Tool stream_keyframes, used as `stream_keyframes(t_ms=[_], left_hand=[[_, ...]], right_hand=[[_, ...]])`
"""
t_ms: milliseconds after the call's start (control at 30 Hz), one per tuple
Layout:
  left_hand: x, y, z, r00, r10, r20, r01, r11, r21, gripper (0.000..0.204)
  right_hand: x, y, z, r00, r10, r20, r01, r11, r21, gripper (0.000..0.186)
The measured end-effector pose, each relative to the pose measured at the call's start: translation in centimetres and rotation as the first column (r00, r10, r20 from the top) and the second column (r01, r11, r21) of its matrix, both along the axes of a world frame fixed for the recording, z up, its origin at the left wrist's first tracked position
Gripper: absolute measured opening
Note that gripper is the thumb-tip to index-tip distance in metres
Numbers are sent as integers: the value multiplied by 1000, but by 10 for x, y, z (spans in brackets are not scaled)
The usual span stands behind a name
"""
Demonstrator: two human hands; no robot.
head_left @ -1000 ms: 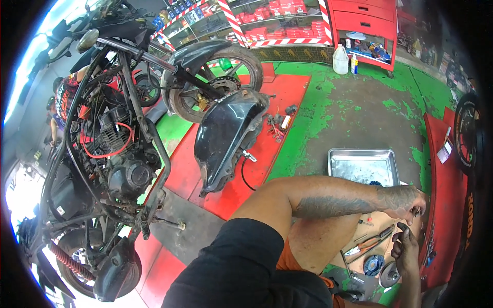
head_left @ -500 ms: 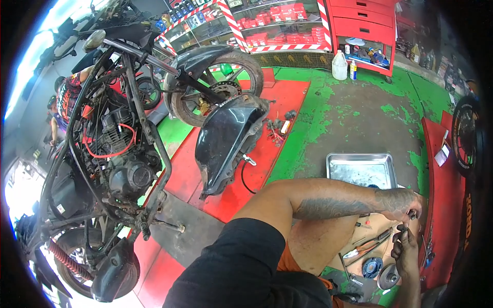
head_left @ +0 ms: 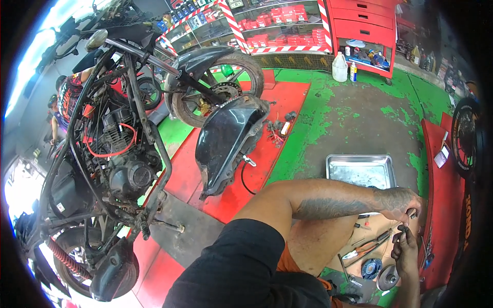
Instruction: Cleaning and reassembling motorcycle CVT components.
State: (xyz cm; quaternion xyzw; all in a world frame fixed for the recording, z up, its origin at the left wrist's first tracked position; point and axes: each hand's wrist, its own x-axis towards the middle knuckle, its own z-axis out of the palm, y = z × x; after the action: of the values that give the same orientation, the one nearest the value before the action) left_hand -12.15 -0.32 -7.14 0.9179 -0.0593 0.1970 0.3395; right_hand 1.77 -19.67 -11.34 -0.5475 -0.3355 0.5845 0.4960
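My left hand (head_left: 400, 204) reaches across from the left on a tattooed forearm, its fingers curled closed around something small and dark that I cannot make out. Just below it, my right hand (head_left: 405, 250) comes up from the lower right with blackened fingertips pinched together. Whatever it grips is too small to name, and the two hands nearly meet. Beneath them a cardboard sheet (head_left: 377, 229) bears orange-handled pliers (head_left: 354, 252), a blue-and-black round part (head_left: 372, 268) and a grey metal disc-shaped part (head_left: 388, 277).
A metal tray (head_left: 359, 169) lies beyond my left forearm. To the left stands a partly stripped motorcycle (head_left: 133, 174), with a black fuel tank (head_left: 226, 138) by its front wheel. A red platform (head_left: 436, 190) edges the right side. A red tool cabinet (head_left: 362, 25) stands at the back.
My right fingers have shifted slightly and closed up below the left hand. My left hand stays almost in place.
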Motion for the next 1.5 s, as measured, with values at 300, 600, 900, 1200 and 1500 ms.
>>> stream_keyframes(t_ms=[300,600,900,1200,1500], left_hand=[[-5,-2,10,999,-12,-51,10,999,-37,38],[-5,-2,8,999,-40,-17,39,998,-41,39],[-3,-1,7,998,-53,-18,52,998,-41,40],[-3,-1,6,999,-47,5,47,999,-19,39],[-6,-3,11,999,-37,-16,37,999,-25,39]], right_hand=[[-3,3,0,999,-49,-2,49,999,-14,39],[-4,2,-3,996,-79,-27,79,997,-9,29],[4,-1,-14,996,6,84,-7,1000,12,48],[-2,1,-10,997,-72,26,72,997,-9,41],[3,0,-15,994,-107,-18,106,993,-47,36]])
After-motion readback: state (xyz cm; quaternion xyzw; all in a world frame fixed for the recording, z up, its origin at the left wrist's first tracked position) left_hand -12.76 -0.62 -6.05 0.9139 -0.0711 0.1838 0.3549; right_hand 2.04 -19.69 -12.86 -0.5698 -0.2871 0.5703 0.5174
